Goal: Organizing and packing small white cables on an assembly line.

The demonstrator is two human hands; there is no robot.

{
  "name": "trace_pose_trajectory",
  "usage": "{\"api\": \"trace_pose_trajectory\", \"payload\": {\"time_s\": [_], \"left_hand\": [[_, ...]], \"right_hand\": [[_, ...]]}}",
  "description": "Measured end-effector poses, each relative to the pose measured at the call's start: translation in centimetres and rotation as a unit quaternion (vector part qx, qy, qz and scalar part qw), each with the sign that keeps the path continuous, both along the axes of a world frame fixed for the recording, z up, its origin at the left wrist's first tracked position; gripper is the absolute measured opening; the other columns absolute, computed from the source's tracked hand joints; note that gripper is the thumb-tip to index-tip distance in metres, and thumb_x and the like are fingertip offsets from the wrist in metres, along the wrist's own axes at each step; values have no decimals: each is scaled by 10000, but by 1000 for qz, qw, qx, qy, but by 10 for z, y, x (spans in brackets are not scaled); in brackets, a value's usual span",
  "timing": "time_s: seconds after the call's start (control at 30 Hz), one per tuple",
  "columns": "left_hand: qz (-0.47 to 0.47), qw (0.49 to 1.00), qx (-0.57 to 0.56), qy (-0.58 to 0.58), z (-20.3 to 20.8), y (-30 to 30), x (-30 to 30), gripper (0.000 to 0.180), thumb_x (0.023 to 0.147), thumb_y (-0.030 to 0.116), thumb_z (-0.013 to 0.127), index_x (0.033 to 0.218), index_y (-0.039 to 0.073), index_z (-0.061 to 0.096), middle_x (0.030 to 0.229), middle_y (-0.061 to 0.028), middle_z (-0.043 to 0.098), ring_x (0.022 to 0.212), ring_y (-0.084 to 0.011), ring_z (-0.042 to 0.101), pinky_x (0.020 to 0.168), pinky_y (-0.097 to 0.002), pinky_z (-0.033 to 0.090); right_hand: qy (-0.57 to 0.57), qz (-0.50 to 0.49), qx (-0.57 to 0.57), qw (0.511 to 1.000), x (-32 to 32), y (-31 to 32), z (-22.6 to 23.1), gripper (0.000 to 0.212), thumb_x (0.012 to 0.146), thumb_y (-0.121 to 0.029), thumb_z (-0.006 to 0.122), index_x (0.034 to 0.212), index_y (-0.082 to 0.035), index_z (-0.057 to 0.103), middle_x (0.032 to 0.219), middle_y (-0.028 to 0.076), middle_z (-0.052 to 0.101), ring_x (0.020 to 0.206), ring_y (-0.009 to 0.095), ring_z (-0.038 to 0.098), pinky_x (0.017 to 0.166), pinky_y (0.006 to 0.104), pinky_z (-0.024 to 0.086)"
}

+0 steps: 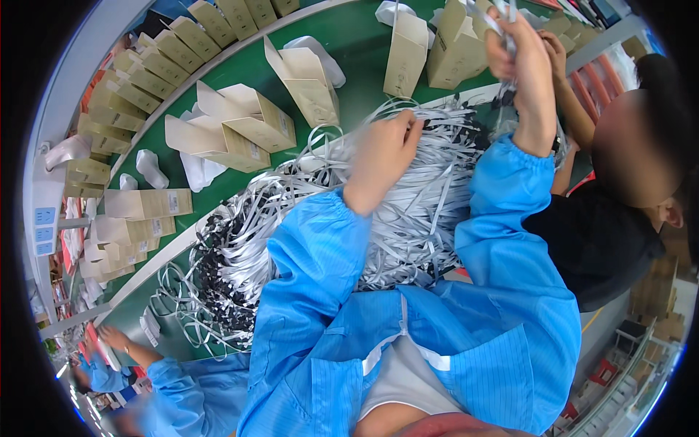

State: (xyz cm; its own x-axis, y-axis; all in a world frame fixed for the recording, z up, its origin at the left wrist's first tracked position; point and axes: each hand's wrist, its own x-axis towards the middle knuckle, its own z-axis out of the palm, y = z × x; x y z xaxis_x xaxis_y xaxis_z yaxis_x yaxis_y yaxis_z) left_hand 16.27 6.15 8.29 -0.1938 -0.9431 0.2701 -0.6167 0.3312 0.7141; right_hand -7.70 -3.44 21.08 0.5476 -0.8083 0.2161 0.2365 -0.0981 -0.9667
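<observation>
One pile of whitish straps [426, 207], too many to count, lies across the middle; most seem left to handle. Behind stand five large boxes [317, 98], none closed. The left hand [389, 156] touches the pile; its grip I cannot tell. The right hand [531, 69], blurred, appears clamped on a few straps.

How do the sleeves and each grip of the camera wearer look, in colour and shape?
The left sleeve and right sleeve are bright blue, loose and slightly shiny, each gathered at the cuff. The left grip and right grip are bare hands, without gloves.
</observation>
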Motion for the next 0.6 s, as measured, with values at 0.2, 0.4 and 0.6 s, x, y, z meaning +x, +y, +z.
{"api": "trace_pose_trajectory", "payload": {"time_s": [0.2, 0.4, 0.6], "left_hand": [[-92, 993, 30, -67, -52, -11, 7, 214, 939, 283, 616, 914, 71, 612, 787, -170, 672, 771, -389, 645, 653, -500, 464], [-80, 991, 71, -81, -50, -13, 9, 216, 953, 320, 594, 964, 105, 613, 809, -150, 684, 797, -376, 652, 656, -479, 472], [-89, 995, 30, -42, -54, -13, 12, 224, 936, 291, 611, 883, 74, 600, 773, -168, 660, 766, -394, 635, 647, -506, 452]], "right_hand": [[-298, -327, -55, 895, 33, -6, 49, 328, 975, -388, 460, 803, -109, 483, 516, -66, 236, 377, 94, 210, 372, 262, 206], [-240, -460, -216, 827, 17, -93, 24, 341, 1033, -383, 489, 812, -124, 481, 528, -75, 265, 389, 80, 257, 374, 251, 225], [-79, -405, -298, 861, -10, -145, -46, 351, 1071, -361, 415, 990, -47, 549, 799, 39, 535, 646, 87, 507, 605, 226, 421]]}}
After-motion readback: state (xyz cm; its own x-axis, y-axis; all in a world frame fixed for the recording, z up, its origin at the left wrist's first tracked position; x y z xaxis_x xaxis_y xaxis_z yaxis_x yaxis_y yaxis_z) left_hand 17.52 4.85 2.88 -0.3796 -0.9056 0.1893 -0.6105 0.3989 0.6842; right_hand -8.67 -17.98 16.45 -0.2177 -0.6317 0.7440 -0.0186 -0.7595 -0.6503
